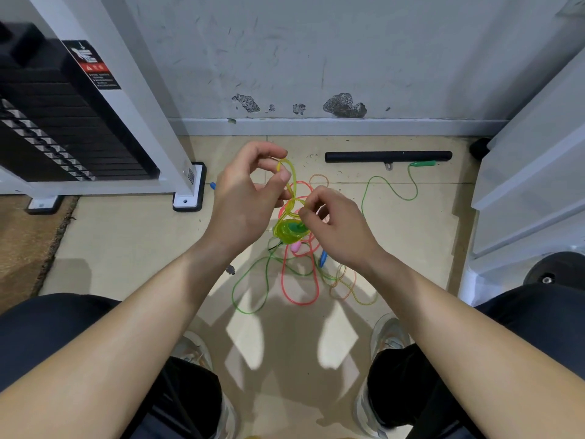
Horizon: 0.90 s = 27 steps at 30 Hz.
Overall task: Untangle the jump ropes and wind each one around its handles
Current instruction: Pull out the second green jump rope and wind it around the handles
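My left hand [245, 198] pinches a loop of the yellow rope [291, 177] and lifts it above the floor. My right hand [335, 223] pinches the same rope just above a yellow coil [286, 231] wound round a green handle. Below them lie a tangle of a pink rope [300, 289], a green rope [250, 289] and an orange rope [343, 282] on the tiled floor. A green handle [422, 164] rests far right, a blue handle [323, 258] under my right wrist, and a pink handle [296, 247] under the coil.
A black bar [387, 156] lies along the wall. A weight-stack machine [79, 122] with white frame stands at left, white shelving [531, 185] at right, a black weight plate [557, 269] beside it. My knees and shoes fill the bottom. A blue handle tip [212, 185] peeks beside my left hand.
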Available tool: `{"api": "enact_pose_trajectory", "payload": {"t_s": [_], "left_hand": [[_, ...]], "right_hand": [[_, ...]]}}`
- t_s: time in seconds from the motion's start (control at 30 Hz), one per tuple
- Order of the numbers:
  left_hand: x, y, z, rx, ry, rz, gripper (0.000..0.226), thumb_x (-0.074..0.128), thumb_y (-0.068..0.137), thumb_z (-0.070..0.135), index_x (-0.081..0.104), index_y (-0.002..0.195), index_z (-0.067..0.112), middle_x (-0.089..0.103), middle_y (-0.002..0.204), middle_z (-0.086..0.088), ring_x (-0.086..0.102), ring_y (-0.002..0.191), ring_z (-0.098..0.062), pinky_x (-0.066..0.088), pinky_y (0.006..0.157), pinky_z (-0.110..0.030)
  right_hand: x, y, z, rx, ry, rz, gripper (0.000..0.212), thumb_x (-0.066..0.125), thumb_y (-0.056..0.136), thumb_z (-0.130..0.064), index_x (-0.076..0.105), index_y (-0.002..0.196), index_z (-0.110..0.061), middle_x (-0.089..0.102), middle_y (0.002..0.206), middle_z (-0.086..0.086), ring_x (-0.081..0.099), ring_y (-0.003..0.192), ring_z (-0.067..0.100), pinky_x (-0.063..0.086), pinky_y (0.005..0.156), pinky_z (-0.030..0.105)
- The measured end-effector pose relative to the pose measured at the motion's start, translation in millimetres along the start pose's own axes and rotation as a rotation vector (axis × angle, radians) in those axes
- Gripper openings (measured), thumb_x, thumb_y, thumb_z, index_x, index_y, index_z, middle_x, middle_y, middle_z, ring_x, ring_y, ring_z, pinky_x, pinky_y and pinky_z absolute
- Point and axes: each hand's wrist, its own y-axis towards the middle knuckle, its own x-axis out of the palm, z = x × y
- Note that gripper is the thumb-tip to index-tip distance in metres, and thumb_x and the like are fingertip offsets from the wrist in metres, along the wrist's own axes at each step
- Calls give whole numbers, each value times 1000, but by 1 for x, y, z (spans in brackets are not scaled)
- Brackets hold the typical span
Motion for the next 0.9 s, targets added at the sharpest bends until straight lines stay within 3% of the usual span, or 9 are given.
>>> {"api": "enact_pose_trajectory", "payload": {"t_s": [0.03, 0.1, 0.17, 0.27, 0.4, 0.5, 0.6, 0.73, 0.9], "left_hand": [[-1, 1, 0, 1, 7, -16, 20, 66, 93, 8, 62, 108, 21, 61, 85, 13, 73, 67, -25, 62, 69, -42], [-3, 3, 0, 4, 19, -57, 22, 68, 92, 10, 62, 109, 22, 63, 85, 13, 74, 70, -22, 61, 72, -42], [-4, 5, 2, 10, 29, -108, 23, 69, 92, 10, 62, 109, 24, 64, 84, 12, 74, 71, -20, 60, 72, -38], [-5, 7, 5, 27, 21, -163, 25, 68, 92, 6, 65, 106, 26, 65, 86, 9, 72, 67, -18, 60, 69, -32], [-4, 9, 2, -21, -90, -159, 28, 73, 88, 7, 65, 109, 23, 67, 89, 4, 72, 73, -23, 59, 68, -29], [1, 3, -13, -74, -64, -206, 38, 79, 76, 33, 62, 109, 24, 68, 93, 10, 67, 89, -7, 54, 80, -26], [5, -6, -29, -118, 30, -359, 42, 78, 71, 48, 63, 103, 26, 72, 101, 7, 68, 102, -11, 51, 90, -30], [14, -15, -33, -119, 32, -333, 23, 76, 83, 33, 62, 100, 24, 73, 82, -12, 70, 84, -30, 57, 82, -46], [23, -20, -24, -76, 97, -220, 26, 72, 86, 35, 55, 105, 36, 68, 75, -6, 63, 67, -25, 53, 74, -47]], "right_hand": [[-2, 1, 0, -10, -10, 15, 5, 60, 91, -33, 58, 95, -30, 58, 95, -12, 59, 84, 9, 54, 76, 40], [-6, 3, -2, -36, -25, 12, 30, 63, 89, -34, 58, 118, -37, 51, 109, -13, 57, 95, 9, 53, 79, 32], [-10, 5, -6, -62, -15, -22, 40, 64, 91, -35, 57, 130, -42, 47, 115, -14, 54, 105, 7, 51, 77, 26], [-13, 7, -13, -100, 65, -29, 18, 63, 95, -39, 68, 112, -41, 52, 110, -8, 55, 100, 2, 55, 60, 29], [-15, 14, -14, -97, 245, -10, 9, 67, 94, -18, 71, 94, -10, 65, 84, 7, 63, 72, 21, 49, 66, 28], [-18, 15, -16, -66, 354, -9, 8, 66, 93, -12, 69, 87, -9, 65, 75, 3, 61, 66, 18, 51, 65, 31], [-21, 15, -21, -8, 488, 12, 7, 65, 94, -5, 71, 90, -5, 67, 78, 5, 61, 71, 14, 50, 65, 27], [-24, 14, -25, 26, 545, 37, 9, 66, 94, -4, 71, 91, 2, 67, 77, 3, 60, 71, 10, 49, 66, 20], [-23, 15, -31, 79, 498, 80, 15, 68, 94, -14, 73, 90, -1, 61, 72, 6, 54, 68, 13, 46, 65, 29]]}}
